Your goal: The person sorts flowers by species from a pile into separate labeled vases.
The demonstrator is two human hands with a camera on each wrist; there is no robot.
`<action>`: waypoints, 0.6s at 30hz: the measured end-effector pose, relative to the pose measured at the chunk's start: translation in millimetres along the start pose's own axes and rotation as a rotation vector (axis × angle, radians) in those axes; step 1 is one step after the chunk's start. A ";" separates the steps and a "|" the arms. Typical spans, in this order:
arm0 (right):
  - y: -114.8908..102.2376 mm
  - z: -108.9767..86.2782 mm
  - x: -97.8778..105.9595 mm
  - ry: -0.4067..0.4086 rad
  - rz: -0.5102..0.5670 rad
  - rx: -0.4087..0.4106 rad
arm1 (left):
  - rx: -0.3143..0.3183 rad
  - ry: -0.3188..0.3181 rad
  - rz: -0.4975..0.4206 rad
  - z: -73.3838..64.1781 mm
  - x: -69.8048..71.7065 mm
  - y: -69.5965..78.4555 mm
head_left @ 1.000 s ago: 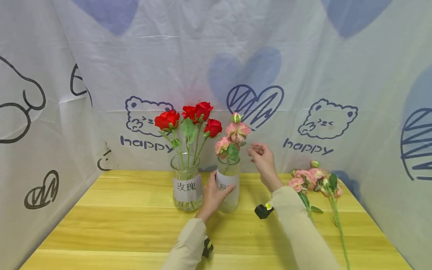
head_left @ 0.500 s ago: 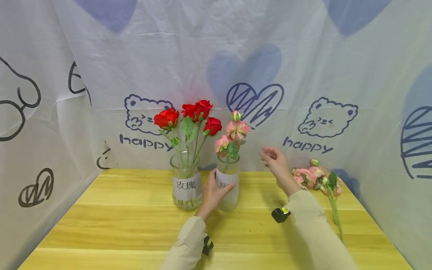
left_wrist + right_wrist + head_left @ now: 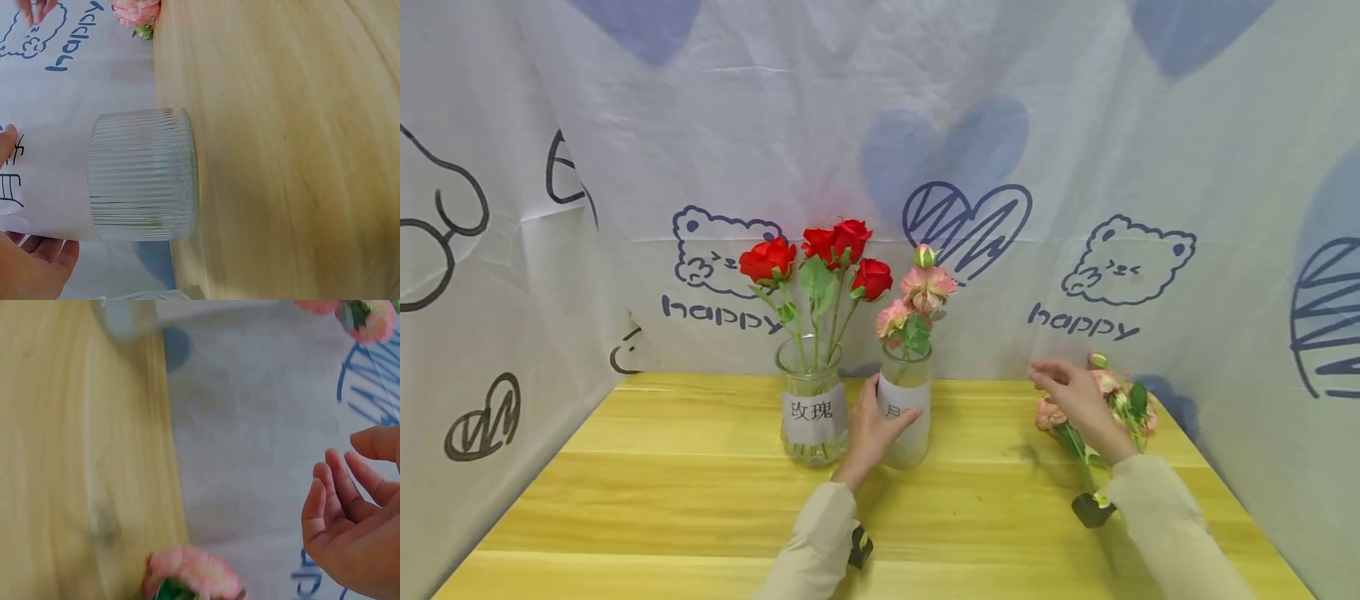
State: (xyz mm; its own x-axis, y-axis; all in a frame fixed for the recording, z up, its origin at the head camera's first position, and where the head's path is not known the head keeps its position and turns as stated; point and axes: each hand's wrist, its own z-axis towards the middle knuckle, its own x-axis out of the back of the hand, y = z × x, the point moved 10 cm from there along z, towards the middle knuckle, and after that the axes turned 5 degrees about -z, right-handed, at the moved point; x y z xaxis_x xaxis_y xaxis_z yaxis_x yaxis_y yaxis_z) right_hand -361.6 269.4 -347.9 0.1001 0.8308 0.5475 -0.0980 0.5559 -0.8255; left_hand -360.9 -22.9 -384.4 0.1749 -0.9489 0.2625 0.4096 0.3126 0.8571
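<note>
My left hand [image 3: 874,429] grips a clear ribbed glass vase [image 3: 144,175] that stands upright on the table, fingers behind it and thumb across its white paper label. Pink flowers [image 3: 927,289] with a green bud rise from this vase. Off to the right, my right hand [image 3: 1086,406] hovers over a bunch of pink flowers [image 3: 1051,414] lying on the table and partly covers them. In the right wrist view the fingers [image 3: 340,487] are loosely bent with nothing between them and the thumb.
Left of the held vase stands another glass vase [image 3: 811,454] with a white label and several red roses [image 3: 769,260]. A white printed cloth [image 3: 970,75] hangs behind and along both sides of the wooden table [image 3: 662,500].
My right hand has moved right, away from the pink flowers in the vase, to over the ones lying on the table. The left hand keeps its grip on the vase.
</note>
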 end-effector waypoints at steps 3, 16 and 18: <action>12.0 -5.5 10.4 0.006 -0.052 0.015 | 0.001 0.003 0.001 0.0 1.4 -0.2; 74.2 -30.1 17.6 -0.061 -0.216 -0.014 | 0.010 0.000 0.010 -0.2 1.6 -1.1; 78.9 -34.5 18.3 -0.065 -0.240 0.000 | 0.011 -0.001 0.011 -0.1 1.4 -1.4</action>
State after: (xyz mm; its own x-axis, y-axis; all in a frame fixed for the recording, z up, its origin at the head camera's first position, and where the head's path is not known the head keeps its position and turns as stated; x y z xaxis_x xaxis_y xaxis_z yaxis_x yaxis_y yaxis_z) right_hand -333.4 327.4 -407.7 0.0561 0.6753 0.7354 -0.0787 0.7373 -0.6710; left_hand -361.1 -24.7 -385.2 0.1785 -0.9455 0.2722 0.3978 0.3224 0.8590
